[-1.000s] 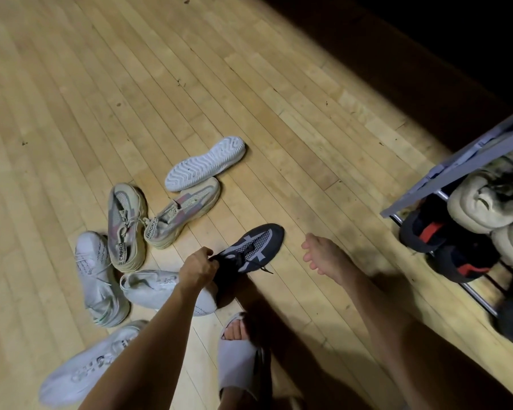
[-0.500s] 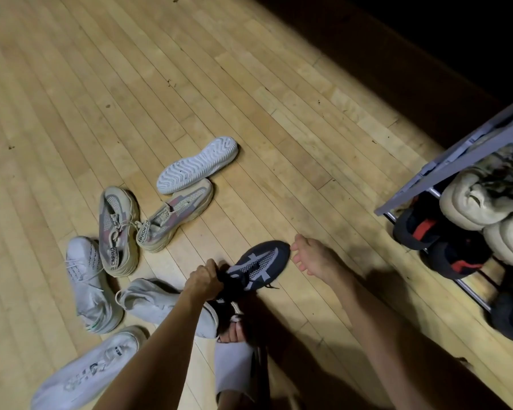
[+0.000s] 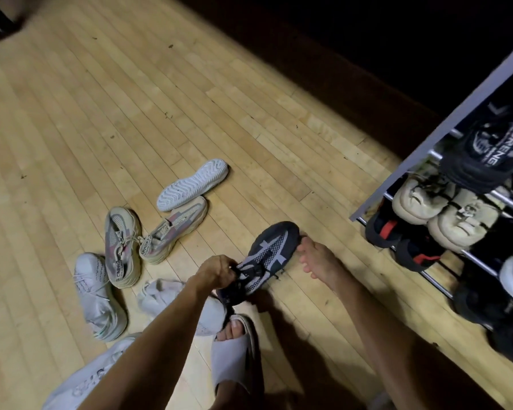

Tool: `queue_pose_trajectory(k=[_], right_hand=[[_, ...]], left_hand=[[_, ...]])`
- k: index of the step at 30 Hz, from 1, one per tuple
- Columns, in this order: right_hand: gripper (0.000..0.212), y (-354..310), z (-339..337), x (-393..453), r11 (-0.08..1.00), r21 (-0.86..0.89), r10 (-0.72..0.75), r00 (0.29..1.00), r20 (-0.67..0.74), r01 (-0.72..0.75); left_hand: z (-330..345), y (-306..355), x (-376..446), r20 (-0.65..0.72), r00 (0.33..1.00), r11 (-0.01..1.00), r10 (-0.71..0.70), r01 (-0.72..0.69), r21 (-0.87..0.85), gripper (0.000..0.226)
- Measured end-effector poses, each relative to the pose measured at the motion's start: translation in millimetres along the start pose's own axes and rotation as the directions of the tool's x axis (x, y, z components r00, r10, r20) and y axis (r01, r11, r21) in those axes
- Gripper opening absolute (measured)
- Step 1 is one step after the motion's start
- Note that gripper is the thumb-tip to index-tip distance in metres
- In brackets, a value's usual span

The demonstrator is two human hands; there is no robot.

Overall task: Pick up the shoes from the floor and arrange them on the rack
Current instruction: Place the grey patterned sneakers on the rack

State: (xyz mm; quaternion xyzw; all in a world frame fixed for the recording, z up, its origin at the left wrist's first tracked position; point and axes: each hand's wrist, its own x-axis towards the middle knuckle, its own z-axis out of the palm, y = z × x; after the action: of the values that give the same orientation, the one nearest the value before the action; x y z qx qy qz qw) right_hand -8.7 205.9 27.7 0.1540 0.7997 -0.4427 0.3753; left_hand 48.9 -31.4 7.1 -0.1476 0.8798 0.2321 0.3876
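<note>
My left hand grips a dark grey sneaker by its laced collar, heel end low and toe pointing toward the rack. My right hand is flat with fingers straight, its fingertips touching the sneaker's toe. On the floor to the left lie a beige-and-pink pair, a white shoe sole-up and three white sneakers. The grey metal shoe rack stands at the right, with several shoes on its tiers.
My foot in a grey slide sandal stands just below the held sneaker. Bare wooden floor stretches between the shoe pile and the rack. A dark wall runs along the far edge.
My left hand has carried the dark sneaker to the right, toward the rack. The sneaker's toe now meets my right hand's fingertips. The other shoes have not moved.
</note>
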Motion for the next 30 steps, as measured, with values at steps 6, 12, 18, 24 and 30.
queue_pose_trajectory(k=[6,12,18,24,30], right_hand=[[0.049,-18.8,-17.3,-52.7,1.0,0.009,0.003,0.996,0.09,-0.004],[0.054,-48.9,-45.9,-114.5,0.989,0.119,-0.093,0.996,0.005,0.092],[0.048,-40.7,-86.1,-176.6,0.967,0.141,-0.203,0.977,-0.064,0.21],[0.042,-15.0,-127.6,-229.5,0.958,0.094,-0.255,0.954,-0.156,0.271],[0.029,-8.5,-150.2,-265.6,0.913,0.218,-0.289,0.924,-0.25,0.344]], left_hand=[[-34.3,50.2,-50.0,-0.012,0.996,0.972,0.084,-0.084,-0.219,0.023],[-61.3,102.8,-114.5,-0.056,0.985,0.923,0.166,-0.175,-0.344,0.02],[-54.8,143.1,-165.6,-0.059,0.972,0.894,0.226,-0.231,-0.384,0.027],[-35.1,192.4,-221.9,-0.114,0.943,0.894,0.311,-0.332,-0.301,0.027],[-21.5,231.5,-263.4,-0.139,0.915,0.851,0.378,-0.403,-0.336,0.03]])
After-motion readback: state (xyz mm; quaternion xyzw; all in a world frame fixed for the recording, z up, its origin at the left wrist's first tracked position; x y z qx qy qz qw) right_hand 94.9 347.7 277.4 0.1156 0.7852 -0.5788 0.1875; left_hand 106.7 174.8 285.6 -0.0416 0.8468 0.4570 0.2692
